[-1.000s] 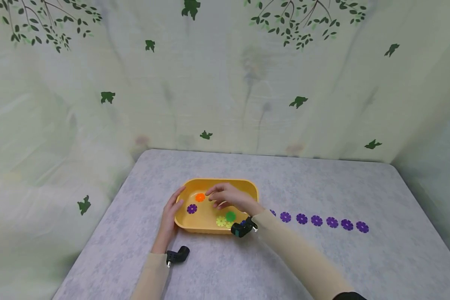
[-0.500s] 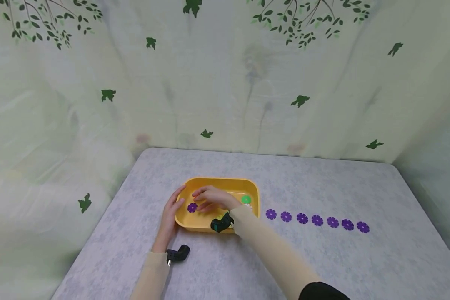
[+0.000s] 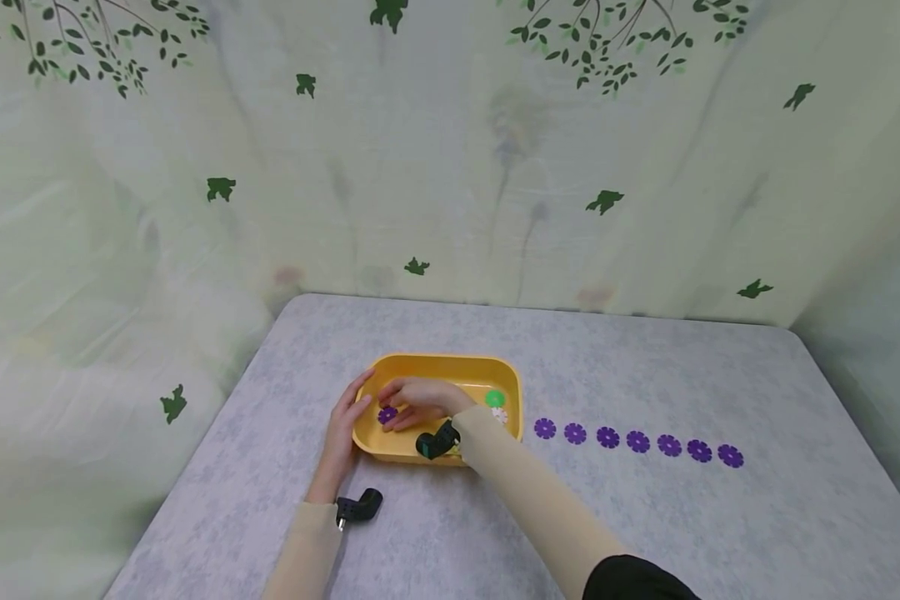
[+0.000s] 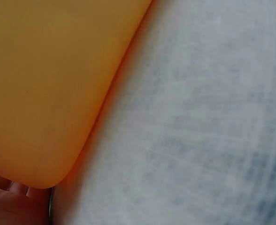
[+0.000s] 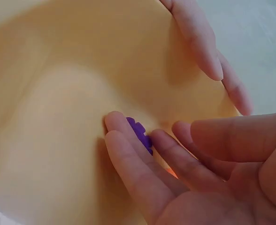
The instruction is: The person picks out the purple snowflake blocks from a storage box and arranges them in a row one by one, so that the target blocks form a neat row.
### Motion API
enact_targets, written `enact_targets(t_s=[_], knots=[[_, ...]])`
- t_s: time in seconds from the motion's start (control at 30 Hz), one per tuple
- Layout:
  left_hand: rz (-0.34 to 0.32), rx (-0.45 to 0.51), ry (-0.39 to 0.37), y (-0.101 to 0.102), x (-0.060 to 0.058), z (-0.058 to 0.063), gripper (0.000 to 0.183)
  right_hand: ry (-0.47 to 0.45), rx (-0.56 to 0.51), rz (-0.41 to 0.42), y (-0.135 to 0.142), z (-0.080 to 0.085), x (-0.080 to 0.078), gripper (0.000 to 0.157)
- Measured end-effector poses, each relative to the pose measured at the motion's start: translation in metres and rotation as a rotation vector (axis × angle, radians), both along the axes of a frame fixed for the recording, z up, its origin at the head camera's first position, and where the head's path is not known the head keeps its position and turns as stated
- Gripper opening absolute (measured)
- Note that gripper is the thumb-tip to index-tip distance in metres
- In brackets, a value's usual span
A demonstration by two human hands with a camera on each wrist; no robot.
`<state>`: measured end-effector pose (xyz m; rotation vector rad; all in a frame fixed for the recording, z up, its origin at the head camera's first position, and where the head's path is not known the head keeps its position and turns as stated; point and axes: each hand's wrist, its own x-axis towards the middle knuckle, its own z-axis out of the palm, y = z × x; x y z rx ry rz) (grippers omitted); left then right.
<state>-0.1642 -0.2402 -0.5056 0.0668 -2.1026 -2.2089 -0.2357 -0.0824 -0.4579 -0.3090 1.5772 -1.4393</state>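
Observation:
A yellow tray stands on the table. My left hand grips its left end, with fingers at the rim; in the left wrist view only a few fingers show past the tray's corner. Inside the tray is my right hand, its fingers loosely bent and spread around a purple flower-shaped disc. The fingertips are close to the disc, partly covering it, and contact is hard to tell. A bit of an orange piece peeks out behind the right fingers.
Toward the tray's right end lie a green disc and a white flower-shaped piece. Yellow pieces are mostly hidden under the right wrist. Several purple flower discs form a row on the table, right of the tray. A printed curtain hangs behind.
My right hand has moved left across the tray to the purple disc, covering the orange piece and uncovering the green disc and white piece. My left hand has stayed on the tray.

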Motion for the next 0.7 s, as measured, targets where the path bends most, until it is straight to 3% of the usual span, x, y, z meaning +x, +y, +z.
enact_targets(t_s=[0.2,0.43,0.5,0.7], knots=[[0.021,-0.026,0.035,0.000,-0.002,-0.006,0.043,0.043,0.056,0.007,0.002,0.000,-0.001,0.035],[0.000,0.011,0.044,0.001,-0.001,-0.004,0.042,0.107,0.131,0.024,0.009,0.001,-0.001,0.030],[-0.012,0.017,0.039,0.003,0.003,0.003,0.042,0.150,0.144,0.032,0.011,0.000,-0.002,0.025],[-0.009,0.026,0.049,0.003,0.001,-0.001,0.042,0.265,0.162,0.012,0.019,-0.002,-0.003,0.009]])
